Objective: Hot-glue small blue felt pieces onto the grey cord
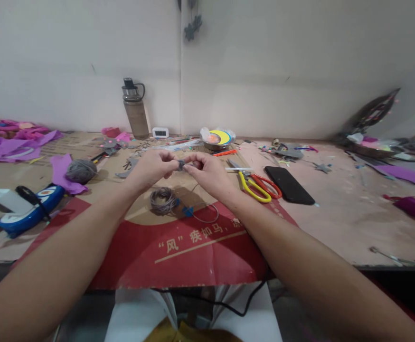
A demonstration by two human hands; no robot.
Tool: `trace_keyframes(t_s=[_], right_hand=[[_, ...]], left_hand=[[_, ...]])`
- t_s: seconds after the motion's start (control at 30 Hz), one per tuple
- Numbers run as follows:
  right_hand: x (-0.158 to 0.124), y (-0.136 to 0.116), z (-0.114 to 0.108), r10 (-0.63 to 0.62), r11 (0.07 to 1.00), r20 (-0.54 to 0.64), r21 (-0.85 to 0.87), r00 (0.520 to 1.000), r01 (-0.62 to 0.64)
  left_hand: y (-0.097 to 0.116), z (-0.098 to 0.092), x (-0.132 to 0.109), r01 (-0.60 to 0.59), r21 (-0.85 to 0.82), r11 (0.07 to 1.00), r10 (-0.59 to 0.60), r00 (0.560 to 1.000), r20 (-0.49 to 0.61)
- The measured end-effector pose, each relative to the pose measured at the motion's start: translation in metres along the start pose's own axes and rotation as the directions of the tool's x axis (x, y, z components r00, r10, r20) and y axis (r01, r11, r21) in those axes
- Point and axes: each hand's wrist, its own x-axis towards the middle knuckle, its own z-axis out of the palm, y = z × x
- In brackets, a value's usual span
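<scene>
Both hands meet over the middle of the table, with a small dark grey piece (181, 165) pinched between them; its kind is too small to make out. My left hand (157, 167) is closed on its left side, thumb and finger together. From the right, my right hand (205, 172) pinches the same piece. Below them lies a coil of grey cord (163, 200), with small blue bits (188, 211) beside it and a loose loop of cord (212, 216) running to the right. Scissors with yellow and red handles (255, 185) rest to the right of my right hand.
A red printed cardboard sheet (193, 251) covers the near edge. A black phone (288, 185) lies right of the scissors. At left are a grey yarn ball (81, 171), purple felt (62, 172) and a blue-and-white device (33, 209). A bottle (135, 111) and bowl (211, 142) stand behind.
</scene>
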Motion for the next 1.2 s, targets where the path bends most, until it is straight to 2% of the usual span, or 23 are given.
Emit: trace_keyframes(t_s=[0.3, 0.4, 0.57, 0.63, 0.8, 0.93, 1.03, 1.2], right_hand=[[0.000, 0.003, -0.001, -0.035, 0.998, -0.051, -0.047, 0.998, 0.033], [0.000, 0.001, -0.004, -0.005, 0.997, -0.040, -0.073, 0.999, 0.002], [0.001, -0.004, -0.012, 0.044, 0.988, 0.011, -0.150, 0.999, -0.042], [0.001, -0.006, -0.013, 0.031, 0.977, 0.042, -0.212, 0.999, -0.021], [0.000, -0.006, -0.009, -0.045, 0.925, 0.086, -0.372, 0.995, 0.074], [0.000, -0.004, -0.005, -0.093, 0.901, 0.095, -0.416, 0.991, 0.124], [0.000, -0.002, -0.004, -0.124, 0.913, 0.091, -0.379, 0.988, 0.150], [-0.001, 0.000, -0.006, -0.059, 0.967, 0.021, -0.245, 0.998, 0.063]], left_hand=[[0.006, 0.004, -0.003, 0.023, -0.013, 1.000, -0.023, 0.999, 0.036], [0.007, 0.000, -0.003, 0.044, -0.063, 0.997, -0.037, 0.993, 0.114], [0.000, -0.004, 0.002, 0.173, -0.270, 0.947, -0.107, 0.964, 0.242], [-0.002, -0.003, 0.003, 0.178, -0.245, 0.953, -0.116, 0.961, 0.251], [-0.004, 0.000, 0.002, 0.053, -0.018, 0.998, -0.046, 0.960, 0.276], [-0.007, 0.004, 0.002, 0.044, 0.014, 0.999, -0.046, 0.965, 0.259], [-0.006, 0.007, 0.001, 0.065, 0.001, 0.998, -0.063, 0.971, 0.231], [-0.007, 0.009, 0.002, 0.119, -0.117, 0.986, -0.106, 0.988, 0.110]])
